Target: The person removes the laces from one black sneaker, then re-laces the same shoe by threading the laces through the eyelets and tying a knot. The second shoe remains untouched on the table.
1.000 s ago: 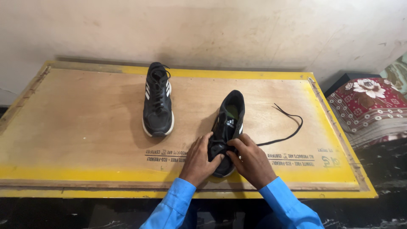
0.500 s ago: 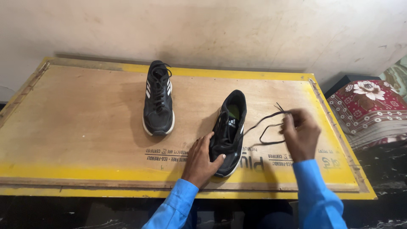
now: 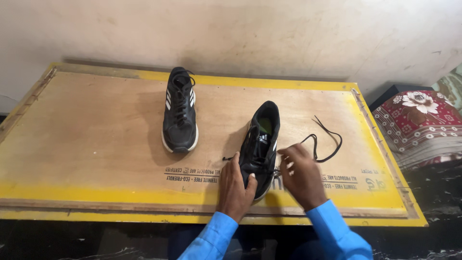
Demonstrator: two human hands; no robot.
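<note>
Two black sports shoes lie on a yellow-edged plywood board (image 3: 96, 144). The laced shoe (image 3: 179, 111) rests at the back left, toe towards me. The nearer shoe (image 3: 260, 142) has a green insole and is only partly laced. My left hand (image 3: 236, 185) holds its toe end from the left side. My right hand (image 3: 301, 174) is at the shoe's right side, fingers pinching the black lace (image 3: 323, 143), which trails in a loop to the right over the board.
A plain pale wall (image 3: 240, 33) stands behind the board. A red floral cushion (image 3: 418, 125) lies off the right edge. The floor below the board's front edge is dark. Blue sleeves cover both my forearms.
My right hand, which had pulled the lace out to the right half a second ago, has come back to the shoe's side. The left hand stayed on the toe.
</note>
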